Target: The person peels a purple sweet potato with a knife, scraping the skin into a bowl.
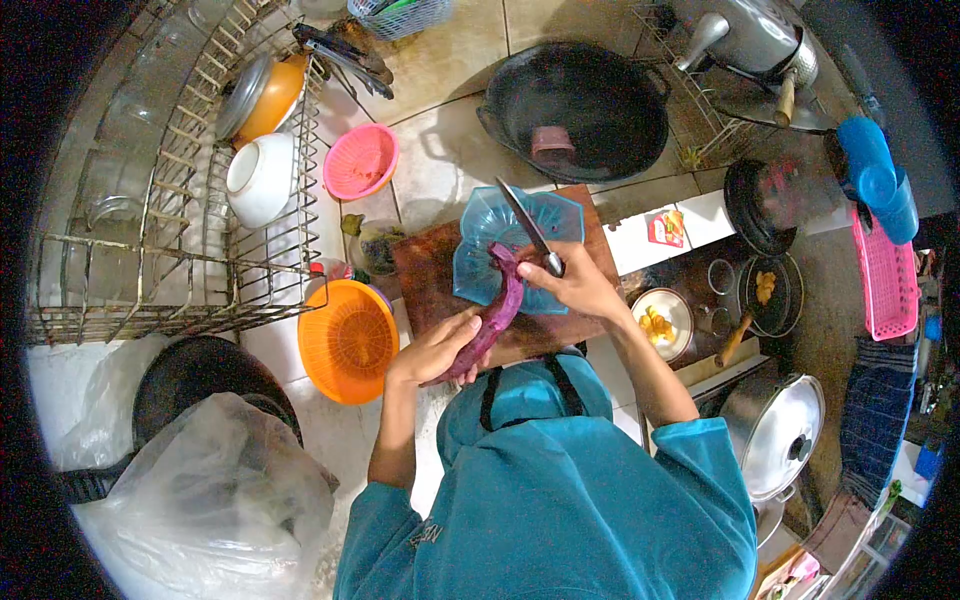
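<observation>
My left hand (440, 349) is wrapped around the lower part of a long, curved purple sweet potato (507, 294), whose upper end points away from me. In my right hand (577, 284) is a knife (526, 217), gripped by its black handle, with the blade slanting up and to the left. The right fingers are right beside the upper part of the sweet potato; whether they touch it I cannot tell. Beneath both lies a blue translucent petal-edged bowl (478, 222), resting on a brown wooden cutting board (425, 262).
An orange basket (348, 341) and a pink basket (361, 161) stand to the left, near a wire dish rack (190, 250). A black wok (577, 110) is at the back. On the right are a plate with yellow pieces (664, 325), a frying pan (771, 295) and a lidded pot (773, 437).
</observation>
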`<state>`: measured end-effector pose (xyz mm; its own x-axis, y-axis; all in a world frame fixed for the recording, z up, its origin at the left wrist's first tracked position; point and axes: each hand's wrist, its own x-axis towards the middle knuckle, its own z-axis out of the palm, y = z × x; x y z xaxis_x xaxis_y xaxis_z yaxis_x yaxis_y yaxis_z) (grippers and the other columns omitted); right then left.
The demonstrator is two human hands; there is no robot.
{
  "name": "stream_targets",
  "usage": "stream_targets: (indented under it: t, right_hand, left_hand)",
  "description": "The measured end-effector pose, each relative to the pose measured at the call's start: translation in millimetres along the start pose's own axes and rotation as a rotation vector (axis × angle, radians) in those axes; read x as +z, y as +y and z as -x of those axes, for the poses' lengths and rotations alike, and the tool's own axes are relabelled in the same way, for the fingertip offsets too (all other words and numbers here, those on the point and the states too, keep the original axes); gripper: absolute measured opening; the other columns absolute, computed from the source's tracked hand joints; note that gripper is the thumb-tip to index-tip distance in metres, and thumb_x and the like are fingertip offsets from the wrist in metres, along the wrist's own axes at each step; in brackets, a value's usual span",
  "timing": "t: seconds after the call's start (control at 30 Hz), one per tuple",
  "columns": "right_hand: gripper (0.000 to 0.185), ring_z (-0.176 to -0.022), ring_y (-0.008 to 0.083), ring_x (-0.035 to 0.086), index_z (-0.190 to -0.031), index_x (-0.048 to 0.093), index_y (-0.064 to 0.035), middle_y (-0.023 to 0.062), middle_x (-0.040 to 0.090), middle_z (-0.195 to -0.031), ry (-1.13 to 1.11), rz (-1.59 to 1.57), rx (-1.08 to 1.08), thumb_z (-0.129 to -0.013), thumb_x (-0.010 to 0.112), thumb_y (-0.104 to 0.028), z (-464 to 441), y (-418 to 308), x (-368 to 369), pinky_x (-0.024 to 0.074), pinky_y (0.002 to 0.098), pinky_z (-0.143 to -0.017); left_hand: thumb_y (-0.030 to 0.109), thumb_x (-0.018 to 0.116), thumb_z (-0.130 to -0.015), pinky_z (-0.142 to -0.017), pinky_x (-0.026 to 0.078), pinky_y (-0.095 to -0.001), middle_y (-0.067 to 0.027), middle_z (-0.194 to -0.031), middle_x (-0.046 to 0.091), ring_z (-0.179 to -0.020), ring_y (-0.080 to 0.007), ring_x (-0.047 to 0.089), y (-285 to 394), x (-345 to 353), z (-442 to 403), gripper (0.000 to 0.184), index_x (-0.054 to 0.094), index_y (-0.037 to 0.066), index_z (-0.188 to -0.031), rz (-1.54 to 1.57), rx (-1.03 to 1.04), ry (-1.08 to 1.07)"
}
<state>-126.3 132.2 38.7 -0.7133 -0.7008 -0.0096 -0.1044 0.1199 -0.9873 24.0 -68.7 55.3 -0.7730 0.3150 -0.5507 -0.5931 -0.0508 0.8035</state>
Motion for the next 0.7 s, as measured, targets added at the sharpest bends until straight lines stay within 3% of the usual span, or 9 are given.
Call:
stream_targets:
  t: [0.07,0.17,0.27,0.37,0.47,0.57,0.63,0.7]
  right_hand:
    - [0.025,-0.072,0.0092,0.054,-0.098,0.066,0.0013,0.006,0.066,-0.079,-0.015,0.075,-0.091,-0.087,0.066,-0.021,-0.9,-11.6,3.4,0.0449,0.0277,-0.067]
    - [0.027,-0.076,0.0102,0.054,-0.103,0.065,0.0009,0.0068,0.067,-0.083,-0.064,0.064,-0.009,-0.088,0.065,-0.022,-1.1,-19.9,4.5,0.0451,0.0293,-0.07]
    - [0.026,-0.075,0.0098,0.053,-0.102,0.064,0.0007,0.0046,0.065,-0.081,-0.06,-0.019,0.061,-0.09,0.063,-0.023,1.7,-25.5,4.3,0.0449,0.0294,-0.07]
    - [0.023,-0.07,0.0083,0.051,-0.096,0.064,-0.001,0.0007,0.061,-0.074,-0.059,-0.177,0.107,-0.091,0.061,-0.023,3.3,-18.0,4.4,0.0429,0.0277,-0.063]
    - [0.02,-0.062,0.0059,0.047,-0.089,0.063,-0.0047,-0.0028,0.056,-0.067,-0.057,-0.25,0.158,-0.093,0.059,-0.025,3.9,-13.7,3.9,0.0373,0.025,-0.053]
    - [0.02,-0.052,0.0037,0.041,-0.083,0.06,-0.0081,-0.0052,0.05,-0.061,0.008,-0.332,0.232,-0.094,0.058,-0.025,6.5,-7.8,6.7,0.0299,0.0233,-0.044]
    - [0.022,-0.047,0.0034,0.038,-0.08,0.057,-0.0096,-0.0063,0.047,-0.058,0.064,-0.44,0.265,-0.094,0.057,-0.026,8.3,-1.8,6.9,0.0271,0.0232,-0.04]
    - [0.024,-0.044,0.004,0.036,-0.075,0.054,-0.0106,-0.0069,0.044,-0.056,0.111,-0.588,0.279,-0.094,0.056,-0.026,10.0,3.0,5.0,0.0266,0.0237,-0.039]
  left_hand:
    - [0.043,0.037,-0.099,-0.05,0.051,-0.0257,-0.0076,-0.083,0.06,-0.061,-0.0151,0.062,-3.7,-5.1,-5.0,0.041,0.042,0.007,-0.118,0.029,0.014,-0.082]
    - [0.039,0.04,-0.099,-0.057,0.055,-0.029,-0.0119,-0.091,0.061,-0.069,-0.02,0.066,-4.1,5.6,-3.0,0.039,0.04,0.006,-0.119,0.201,0.038,-0.069]
    - [0.04,0.047,-0.096,-0.058,0.056,-0.0309,-0.016,-0.103,0.061,-0.072,-0.0264,0.067,-1.0,7.9,-5.1,0.054,0.03,0.005,-0.134,0.286,0.08,-0.099]
    - [0.042,0.047,-0.095,-0.056,0.056,-0.0311,-0.0178,-0.104,0.06,-0.075,-0.0269,0.067,-14.3,-0.9,-17.0,0.057,0.031,0.005,-0.134,0.374,0.176,-0.184]
    - [0.044,0.041,-0.096,-0.059,0.057,-0.0265,-0.0192,-0.108,0.058,-0.072,-0.0268,0.068,-33.6,1.5,-30.4,0.052,0.039,0.001,-0.126,0.786,0.243,-0.427]
    - [0.048,0.035,-0.096,-0.053,0.055,-0.024,-0.0245,-0.114,0.054,-0.068,-0.0278,0.067,-10.8,17.2,-22.1,0.06,0.039,-0.002,-0.129,1.104,0.252,-0.458]
    - [0.05,0.035,-0.096,-0.052,0.054,-0.0244,-0.0278,-0.12,0.051,-0.065,-0.0287,0.065,-4.7,15.8,-16.1,0.065,0.034,-0.003,-0.134,1.235,0.16,-0.255]
    - [0.059,0.037,-0.091,-0.06,0.053,-0.0295,-0.0262,-0.13,0.044,-0.079,-0.0318,0.063,-25.2,8.1,-18.4,0.077,0.028,-0.001,-0.14,1.168,0.299,-0.192]
